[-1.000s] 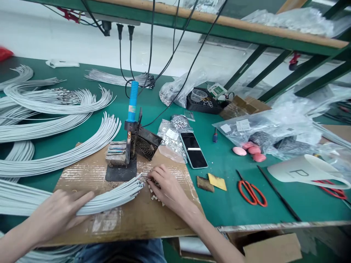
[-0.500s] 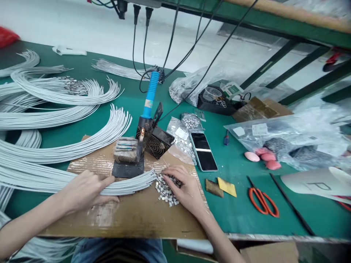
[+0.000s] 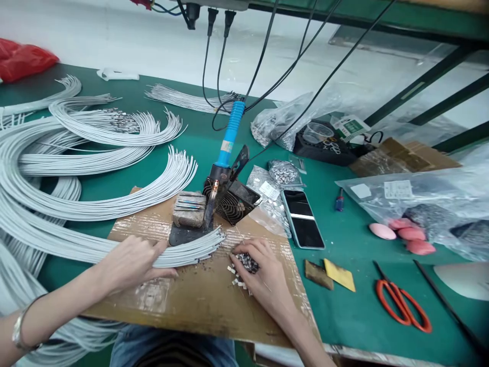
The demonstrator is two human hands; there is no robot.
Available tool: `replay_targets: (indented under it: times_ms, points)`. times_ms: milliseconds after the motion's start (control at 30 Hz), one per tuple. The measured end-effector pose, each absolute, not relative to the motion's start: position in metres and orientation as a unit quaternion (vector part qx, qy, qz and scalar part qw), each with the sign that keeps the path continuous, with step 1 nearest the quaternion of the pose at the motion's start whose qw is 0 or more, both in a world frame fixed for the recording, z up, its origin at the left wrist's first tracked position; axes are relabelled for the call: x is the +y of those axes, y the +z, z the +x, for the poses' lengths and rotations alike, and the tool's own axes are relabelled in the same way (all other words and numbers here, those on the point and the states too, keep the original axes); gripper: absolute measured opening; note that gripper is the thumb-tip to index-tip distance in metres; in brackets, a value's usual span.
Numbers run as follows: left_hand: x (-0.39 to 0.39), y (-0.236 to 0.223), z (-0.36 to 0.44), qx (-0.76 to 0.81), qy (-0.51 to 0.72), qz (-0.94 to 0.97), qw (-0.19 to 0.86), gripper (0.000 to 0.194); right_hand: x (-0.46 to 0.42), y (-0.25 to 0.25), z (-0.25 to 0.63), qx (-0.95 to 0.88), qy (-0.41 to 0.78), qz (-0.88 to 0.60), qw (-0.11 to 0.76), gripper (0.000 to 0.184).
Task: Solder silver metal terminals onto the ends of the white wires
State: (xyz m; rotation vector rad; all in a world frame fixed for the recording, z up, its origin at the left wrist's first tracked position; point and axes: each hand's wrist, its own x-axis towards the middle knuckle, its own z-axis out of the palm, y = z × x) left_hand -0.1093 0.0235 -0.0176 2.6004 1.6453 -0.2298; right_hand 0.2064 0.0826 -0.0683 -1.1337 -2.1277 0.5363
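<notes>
My left hand [image 3: 132, 262] is closed over a bundle of white wires [image 3: 84, 244], near its cut ends. Those loose ends [image 3: 212, 242] fan out to the right, over brown cardboard [image 3: 183, 306]. My right hand [image 3: 263, 270] curls around a pile of small silvery metal pieces [image 3: 246, 262], thumb and forefinger arched about it; part of the pile is hidden beneath the palm. A few pieces lie loose by the thumb. Just behind the wire ends stands a soldering iron with a blue handle [image 3: 231, 135] in its black stand, beside a metal block [image 3: 189, 209].
More white wire bundles [image 3: 95, 204] cover the left side. Behind the stand is a black fan [image 3: 235, 201]. To the right lie a phone [image 3: 303, 219], sponges [image 3: 338, 275], orange-handled scissors [image 3: 401, 300] and plastic bags [image 3: 420, 188]. Black cables [image 3: 294, 74] hang across the back.
My right hand has drawn the metal pieces together and away from the wire ends, so the pile is more compact and more covered. My left hand stays on the bundle. The view has shifted.
</notes>
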Motion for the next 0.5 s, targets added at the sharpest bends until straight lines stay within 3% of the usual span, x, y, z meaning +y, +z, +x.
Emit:
replay_targets:
  times_ms: [133,300,500]
  points:
    - [0.016,-0.022,-0.110,0.532,-0.042,0.846,-0.001,0.054,0.074,-0.060,0.221,-0.799,0.203,-0.447,0.346,0.008]
    - [0.009,-0.032,-0.112,0.507,0.003,0.861,-0.041,0.064,0.053,-0.047,0.238,-0.753,0.197,-0.500,0.381,0.035]
    - [0.012,-0.040,-0.113,0.462,0.061,0.884,-0.040,0.049,0.024,-0.044,0.247,-0.705,0.193,-0.558,0.394,0.061]
